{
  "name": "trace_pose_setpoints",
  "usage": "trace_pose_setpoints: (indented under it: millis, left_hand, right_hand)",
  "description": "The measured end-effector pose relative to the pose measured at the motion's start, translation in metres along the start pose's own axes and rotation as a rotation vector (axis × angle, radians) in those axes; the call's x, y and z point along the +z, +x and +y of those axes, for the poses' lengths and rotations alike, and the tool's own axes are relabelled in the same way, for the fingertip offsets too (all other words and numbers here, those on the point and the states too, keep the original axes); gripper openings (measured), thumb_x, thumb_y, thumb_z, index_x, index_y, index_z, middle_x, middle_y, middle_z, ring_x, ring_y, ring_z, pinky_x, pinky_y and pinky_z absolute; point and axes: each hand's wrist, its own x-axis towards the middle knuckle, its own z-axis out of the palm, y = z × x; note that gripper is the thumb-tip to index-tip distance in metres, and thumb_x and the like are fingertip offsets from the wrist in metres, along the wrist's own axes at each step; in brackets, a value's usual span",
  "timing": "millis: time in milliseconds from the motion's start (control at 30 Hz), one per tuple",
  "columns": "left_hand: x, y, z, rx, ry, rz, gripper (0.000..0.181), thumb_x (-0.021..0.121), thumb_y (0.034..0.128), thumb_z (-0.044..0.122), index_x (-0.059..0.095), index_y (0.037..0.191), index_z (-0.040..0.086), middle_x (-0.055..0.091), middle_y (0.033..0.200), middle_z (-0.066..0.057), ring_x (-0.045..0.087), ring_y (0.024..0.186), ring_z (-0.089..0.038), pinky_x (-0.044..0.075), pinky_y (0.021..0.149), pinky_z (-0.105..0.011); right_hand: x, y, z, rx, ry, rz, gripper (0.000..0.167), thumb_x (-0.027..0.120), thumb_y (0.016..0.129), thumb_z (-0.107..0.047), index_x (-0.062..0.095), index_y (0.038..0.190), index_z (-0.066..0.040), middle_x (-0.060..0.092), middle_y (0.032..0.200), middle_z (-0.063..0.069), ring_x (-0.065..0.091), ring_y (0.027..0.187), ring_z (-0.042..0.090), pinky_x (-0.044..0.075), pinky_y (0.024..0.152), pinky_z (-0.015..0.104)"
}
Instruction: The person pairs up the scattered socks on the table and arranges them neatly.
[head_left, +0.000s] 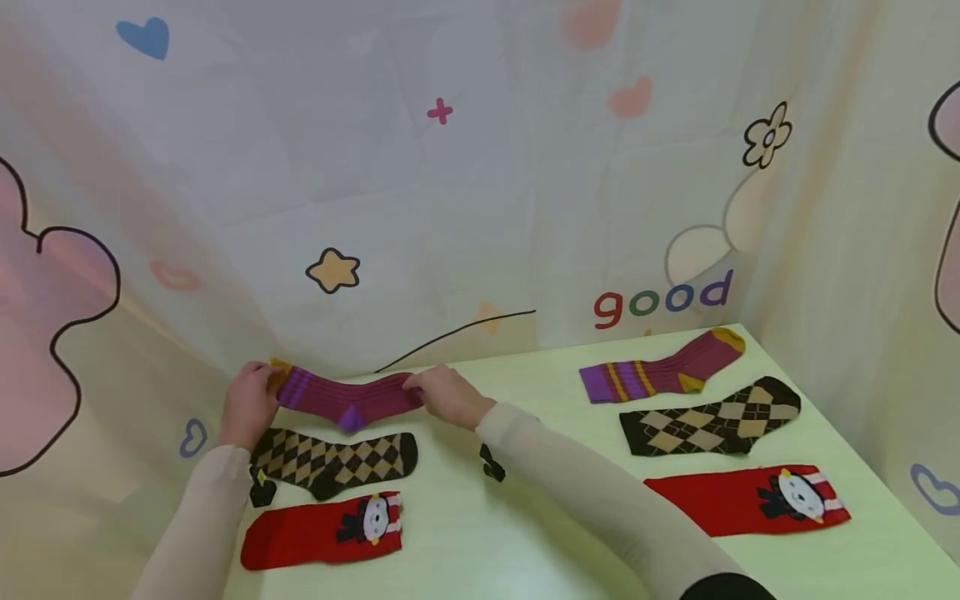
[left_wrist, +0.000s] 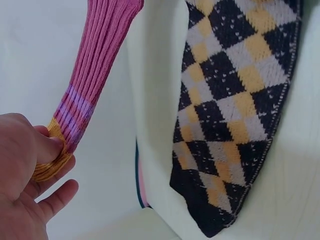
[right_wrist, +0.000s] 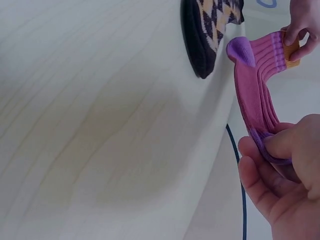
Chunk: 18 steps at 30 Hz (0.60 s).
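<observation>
left hand (head_left: 251, 406): pinches maroon sock (head_left: 322, 397) | right hand (head_left: 452, 397): pinches its partly hidden toe (right_wrist: 255, 137) | sleeve (head_left: 581, 492) overlaps 1 red sock (head_left: 738, 502)

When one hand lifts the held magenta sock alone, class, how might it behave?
The ribbed magenta sock would probably hang limp, as its knit bends between the left hand and right hand. It is likely light, looking thin and unfilled. Its ribbing should probably resist slipping.

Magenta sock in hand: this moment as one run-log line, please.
magenta ribbed sock: held at both ends | left hand: pinches yellow cuff | right hand: pinches purple toe
</observation>
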Motion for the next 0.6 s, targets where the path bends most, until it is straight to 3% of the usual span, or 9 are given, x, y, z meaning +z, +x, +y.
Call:
trace_pose_setpoints:
  millis: [167,600]
  left_hand:
    - [-0.007,-0.002,0.008,0.023,-0.009,0.024,0.023,0.061,0.0904,-0.013,0.067,0.113,-0.017,0.058,0.114,-0.036,0.058,0.102,-0.055,0.049,0.090,-0.064]
    - [-0.023,-0.010,0.033,0.045,-0.055,0.043,0.026,0.064,0.0923,-0.010,0.067,0.118,-0.015,0.058,0.121,-0.035,0.058,0.108,-0.055,0.049,0.091,-0.065]
  right_hand:
    - [-0.009,-0.006,0.001,-0.020,0.044,0.001,0.033,0.056,0.102,0.002,0.071,0.130,-0.008,0.072,0.126,0.006,0.068,0.115,0.017,0.053,0.096,0.025]
    - [-0.041,-0.031,0.008,-0.118,0.036,0.031,0.034,0.058,0.102,0.002,0.068,0.133,-0.006,0.072,0.125,0.010,0.069,0.111,0.021,0.055,0.095,0.031]
